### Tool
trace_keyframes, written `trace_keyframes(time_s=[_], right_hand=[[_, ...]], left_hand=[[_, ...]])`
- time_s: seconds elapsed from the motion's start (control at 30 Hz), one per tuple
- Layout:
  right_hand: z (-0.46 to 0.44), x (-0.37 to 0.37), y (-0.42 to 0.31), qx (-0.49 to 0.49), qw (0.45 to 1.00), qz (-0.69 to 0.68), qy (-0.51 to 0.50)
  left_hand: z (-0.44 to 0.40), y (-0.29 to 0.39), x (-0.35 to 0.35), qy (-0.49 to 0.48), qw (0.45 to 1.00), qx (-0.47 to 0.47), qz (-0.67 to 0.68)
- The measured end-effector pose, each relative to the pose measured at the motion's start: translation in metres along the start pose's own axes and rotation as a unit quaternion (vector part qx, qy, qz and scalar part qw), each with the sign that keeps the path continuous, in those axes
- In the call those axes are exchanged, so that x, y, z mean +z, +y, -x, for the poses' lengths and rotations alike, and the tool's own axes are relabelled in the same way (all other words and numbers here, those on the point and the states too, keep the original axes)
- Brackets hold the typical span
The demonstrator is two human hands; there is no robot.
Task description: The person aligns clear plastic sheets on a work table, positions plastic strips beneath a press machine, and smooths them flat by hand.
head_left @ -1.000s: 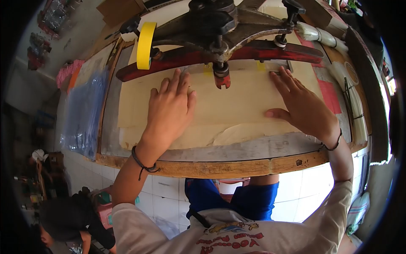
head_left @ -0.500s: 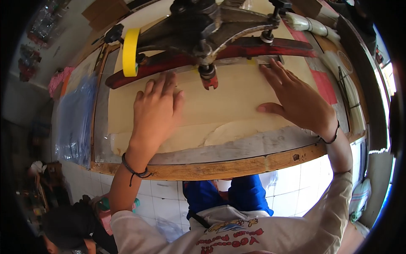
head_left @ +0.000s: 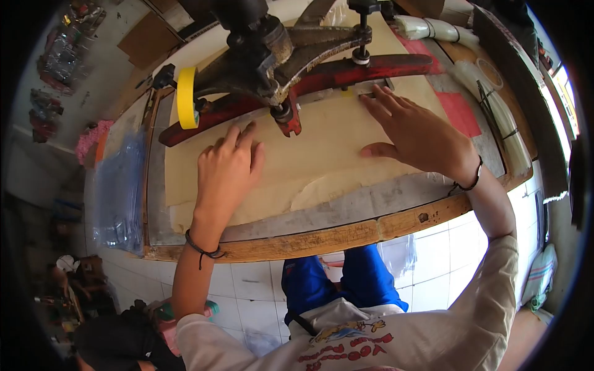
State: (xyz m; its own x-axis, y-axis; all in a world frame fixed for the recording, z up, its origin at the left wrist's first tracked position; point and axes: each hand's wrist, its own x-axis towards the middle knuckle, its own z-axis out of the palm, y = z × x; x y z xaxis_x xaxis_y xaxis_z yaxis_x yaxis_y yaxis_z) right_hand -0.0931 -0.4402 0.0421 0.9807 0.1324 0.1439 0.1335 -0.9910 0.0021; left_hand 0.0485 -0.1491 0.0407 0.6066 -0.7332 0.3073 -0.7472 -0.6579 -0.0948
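Observation:
A large tan sheet [head_left: 322, 167] lies on the grey metal work surface [head_left: 340, 211], beneath a press with a long red bar [head_left: 390, 65]. My left hand [head_left: 226, 167] is on the left part of the sheet, its index finger reaching toward the bar and the other fingers slightly bent. On the right, my right hand [head_left: 421, 133] lies with fingers stretched out and thumb spread. Its fingertips are by a small flat piece [head_left: 375, 88] at the bar's edge, whose kind I cannot make out. Neither hand holds anything visible.
A yellow tape roll [head_left: 187, 98] hangs on the press's left side. Clear plastic sheets [head_left: 120, 191] are stacked at the left. Bundles of pale plastic strips [head_left: 495, 111] lie along the right. A wooden edge [head_left: 297, 246] borders the table. A person in dark clothing [head_left: 120, 337] is low at left.
The camera view has tilted and shifted slightly, so the press appears farther left. My left fingers are a little more bent, with the index finger extended. My right hand keeps nearly the same pose.

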Motion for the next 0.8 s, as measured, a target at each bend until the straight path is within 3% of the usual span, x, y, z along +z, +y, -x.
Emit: trace_keyframes(time_s=[0.27,0.37,0.8], right_hand=[[0.001,0.001,0.002,-0.001,1.000,0.011,0.005],[0.000,0.000,0.001,0.005,1.000,0.014,0.005],[-0.001,-0.004,0.002,0.017,0.999,0.038,-0.034]], left_hand=[[-0.001,-0.010,0.013,0.018,0.998,-0.016,0.056],[-0.004,-0.006,0.006,-0.025,0.997,-0.062,0.028],[-0.003,-0.004,0.007,-0.034,0.997,-0.063,-0.005]])
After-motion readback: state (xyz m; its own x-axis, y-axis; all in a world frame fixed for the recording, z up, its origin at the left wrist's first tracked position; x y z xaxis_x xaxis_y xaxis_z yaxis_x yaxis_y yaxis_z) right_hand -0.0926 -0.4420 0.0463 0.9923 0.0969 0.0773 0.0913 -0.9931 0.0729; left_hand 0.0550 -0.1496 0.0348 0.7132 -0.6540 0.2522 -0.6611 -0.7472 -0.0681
